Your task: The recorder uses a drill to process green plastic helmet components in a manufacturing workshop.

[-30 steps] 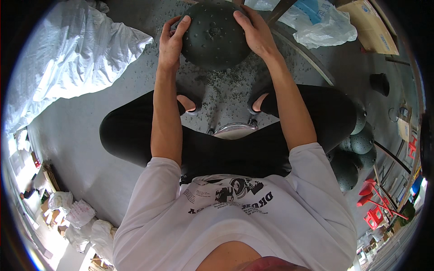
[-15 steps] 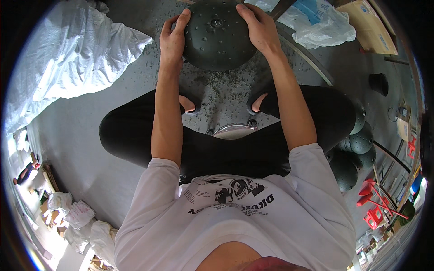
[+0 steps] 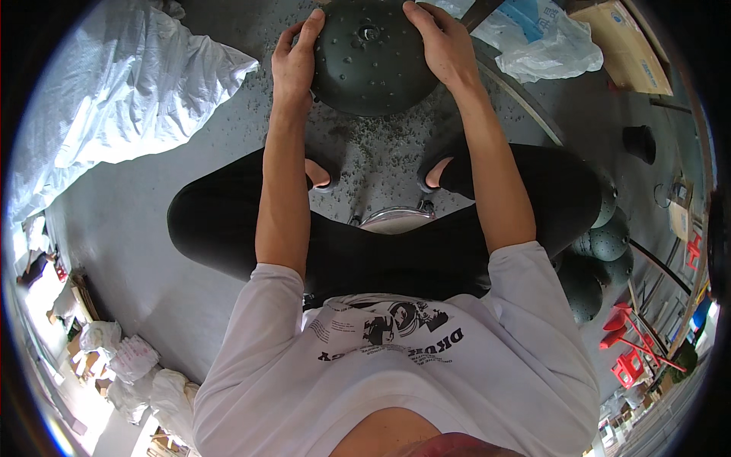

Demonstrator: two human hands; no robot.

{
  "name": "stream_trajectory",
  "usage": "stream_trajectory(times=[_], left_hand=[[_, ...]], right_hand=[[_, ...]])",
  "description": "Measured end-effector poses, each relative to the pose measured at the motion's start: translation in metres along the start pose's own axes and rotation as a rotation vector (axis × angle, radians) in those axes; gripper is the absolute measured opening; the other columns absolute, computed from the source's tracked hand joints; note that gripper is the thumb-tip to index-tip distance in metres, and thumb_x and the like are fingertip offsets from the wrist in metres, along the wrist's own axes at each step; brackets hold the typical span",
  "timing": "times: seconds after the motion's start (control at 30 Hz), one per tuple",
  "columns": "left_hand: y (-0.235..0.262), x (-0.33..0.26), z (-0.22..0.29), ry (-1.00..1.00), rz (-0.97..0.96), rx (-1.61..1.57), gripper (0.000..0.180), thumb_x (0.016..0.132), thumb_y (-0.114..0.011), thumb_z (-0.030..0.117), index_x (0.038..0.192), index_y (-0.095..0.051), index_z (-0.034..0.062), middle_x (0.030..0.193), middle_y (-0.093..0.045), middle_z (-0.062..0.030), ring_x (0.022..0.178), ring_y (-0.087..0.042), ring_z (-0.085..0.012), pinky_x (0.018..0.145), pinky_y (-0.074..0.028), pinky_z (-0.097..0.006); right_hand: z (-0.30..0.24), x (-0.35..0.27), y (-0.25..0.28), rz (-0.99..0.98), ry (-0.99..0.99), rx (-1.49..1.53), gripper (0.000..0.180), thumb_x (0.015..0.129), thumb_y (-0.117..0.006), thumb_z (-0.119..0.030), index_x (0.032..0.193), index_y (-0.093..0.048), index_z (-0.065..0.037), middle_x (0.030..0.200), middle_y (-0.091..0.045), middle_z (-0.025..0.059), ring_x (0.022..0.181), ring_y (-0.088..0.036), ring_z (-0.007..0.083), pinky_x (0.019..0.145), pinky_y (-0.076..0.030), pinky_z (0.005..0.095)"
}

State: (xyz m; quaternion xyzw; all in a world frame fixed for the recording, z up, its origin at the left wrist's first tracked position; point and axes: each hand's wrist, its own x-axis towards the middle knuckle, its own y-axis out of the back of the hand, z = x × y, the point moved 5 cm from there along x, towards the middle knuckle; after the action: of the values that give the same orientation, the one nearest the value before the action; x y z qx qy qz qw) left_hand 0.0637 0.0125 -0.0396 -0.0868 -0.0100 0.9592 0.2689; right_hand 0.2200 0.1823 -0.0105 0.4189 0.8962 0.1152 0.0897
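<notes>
A dark green dome-shaped piece (image 3: 371,57), studded with small bumps and with a small hole at its crown, is seen at 12 o'clock in the view, resting on the grey floor (image 3: 137,221) just ahead of the seated person's knees. It is gripped from both sides: the left hand (image 3: 293,65) is pressed flat against its 9 o'clock edge with the fingers spread upward along the rim, and the right hand (image 3: 442,46) is clamped over its 2 o'clock edge with the fingers curled on top of the curved surface. Small dark specks are scattered over the floor beneath and around the dome. Both forearms are stretched forward from the white printed shirt (image 3: 396,365), over legs in black trousers folded to either side. A large white sack (image 3: 114,91) is spread at 10 o'clock, well apart from the dome. A clear plastic bag (image 3: 544,46) and a cardboard box (image 3: 624,46) are found at 1 o'clock. More bumped green domes (image 3: 601,244) are stacked at 3 o'clock, beside the right knee
</notes>
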Motion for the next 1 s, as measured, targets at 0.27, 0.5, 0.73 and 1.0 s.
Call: stream_trajectory(times=[0.27,0.5,0.73,1.0], left_hand=[[-0.002,0.0,0.01,0.017,-0.014,0.027,0.07,0.096,-0.069,0.05,0.134,-0.059,-0.0084,0.118,-0.068,-0.0184,0.105,-0.066,-0.0247,0.092,-0.051,-0.033],[-0.004,-0.003,0.017,0.031,-0.006,0.059,0.064,0.097,-0.067,0.048,0.131,-0.063,-0.0057,0.117,-0.069,-0.0149,0.105,-0.065,-0.0229,0.092,-0.049,-0.032],[-0.004,-0.002,0.014,0.035,0.003,0.06,0.062,0.098,-0.065,0.048,0.131,-0.064,-0.0051,0.115,-0.069,-0.0142,0.103,-0.065,-0.0226,0.091,-0.05,-0.032],[-0.005,-0.001,0.013,0.033,-0.027,0.004,0.061,0.099,-0.065,0.046,0.13,-0.064,-0.0055,0.114,-0.07,-0.014,0.1,-0.066,-0.0219,0.088,-0.051,-0.032]], right_hand=[[-0.004,0.0,0.001,-0.002,0.02,0.006,0.069,0.098,-0.057,-0.057,0.13,-0.065,0.004,0.121,-0.069,0.0232,0.111,-0.065,0.0349,0.097,-0.048,0.0432],[-0.011,-0.004,0.001,0.003,0.01,-0.014,0.069,0.098,-0.057,-0.058,0.129,-0.065,0.003,0.119,-0.069,0.0215,0.11,-0.065,0.0352,0.095,-0.047,0.0443],[-0.017,-0.008,0.004,0.007,0.053,-0.044,0.071,0.098,-0.056,-0.06,0.131,-0.065,0.003,0.121,-0.069,0.0227,0.111,-0.065,0.0366,0.097,-0.047,0.045],[-0.017,-0.009,0.004,0.02,0.04,-0.074,0.07,0.098,-0.056,-0.059,0.13,-0.065,0.003,0.121,-0.07,0.0234,0.111,-0.066,0.0371,0.097,-0.048,0.0452]])
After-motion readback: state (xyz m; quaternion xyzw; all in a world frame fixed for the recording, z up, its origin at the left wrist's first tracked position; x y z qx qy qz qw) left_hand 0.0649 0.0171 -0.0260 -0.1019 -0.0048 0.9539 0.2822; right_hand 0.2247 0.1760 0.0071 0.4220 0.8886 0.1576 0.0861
